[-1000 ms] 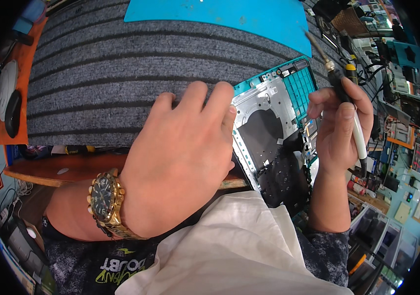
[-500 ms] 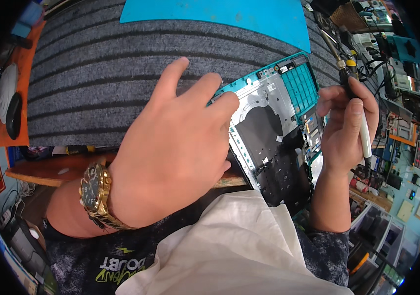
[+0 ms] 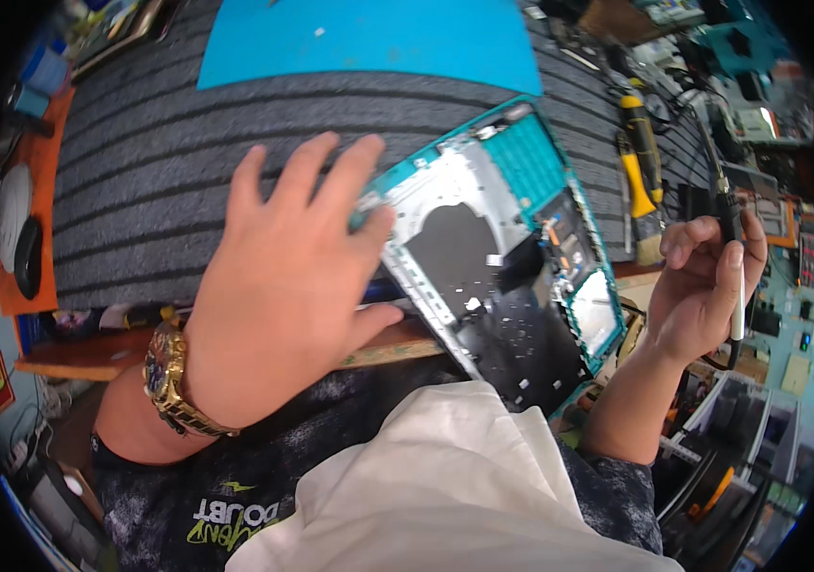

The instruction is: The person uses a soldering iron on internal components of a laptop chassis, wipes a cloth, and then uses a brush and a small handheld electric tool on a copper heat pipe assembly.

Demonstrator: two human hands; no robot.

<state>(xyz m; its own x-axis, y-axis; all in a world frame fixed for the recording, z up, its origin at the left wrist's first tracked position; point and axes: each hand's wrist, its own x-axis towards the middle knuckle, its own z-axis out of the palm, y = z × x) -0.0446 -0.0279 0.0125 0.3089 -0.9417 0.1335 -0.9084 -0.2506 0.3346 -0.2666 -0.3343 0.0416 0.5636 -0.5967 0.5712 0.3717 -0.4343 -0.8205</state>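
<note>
My left hand (image 3: 283, 267), with a gold watch, has its fingers spread over the grey ribbed mat (image 3: 150, 143), its little-finger side at the left and its fingertips near the upper-left edge of a teal laptop casing (image 3: 540, 157); I cannot tell whether they touch it. The casing lies tilted across the bench edge, its metal plate and black film facing up. My right hand (image 3: 712, 286) holds a soldering iron (image 3: 737, 296) upright, clear of the casing on the right, its metal tip pointing away from me.
A blue silicone mat (image 3: 369, 43) lies at the back. Yellow-handled tools (image 3: 636, 186) and cluttered electronics sit at the right. A black object (image 3: 28, 257) rests on an orange board (image 3: 50, 153) at the left. A white cloth (image 3: 426, 477) covers my lap.
My left hand has lifted and spread its fingers, shifting left. My right hand with the iron has moved right, away from the casing, uncovering more yellow tools. The view has shifted slightly.
</note>
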